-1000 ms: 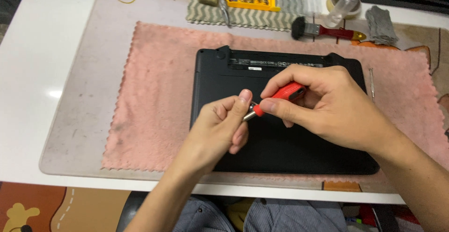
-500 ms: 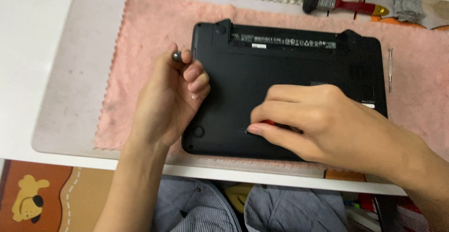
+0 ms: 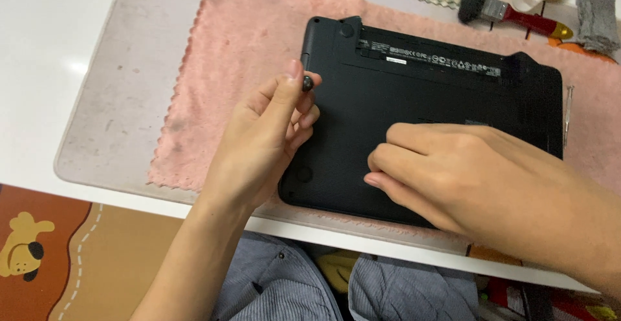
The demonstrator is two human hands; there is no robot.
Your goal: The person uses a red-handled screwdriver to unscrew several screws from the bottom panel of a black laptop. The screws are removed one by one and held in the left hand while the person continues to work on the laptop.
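Pinching small round black screw [image 3: 307, 83].

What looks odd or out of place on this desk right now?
The black laptop lies upside down and slightly askew on a pink cloth. The left hand pinches a small dark screw between its fingertips, off the case. The grey mat underneath looks stained. Nothing seems spilled or broken.

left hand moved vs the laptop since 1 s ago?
Yes. The left hand, pinching a small dark screw, has gone from over the middle of the black laptop out to its left edge, above the pink cloth.
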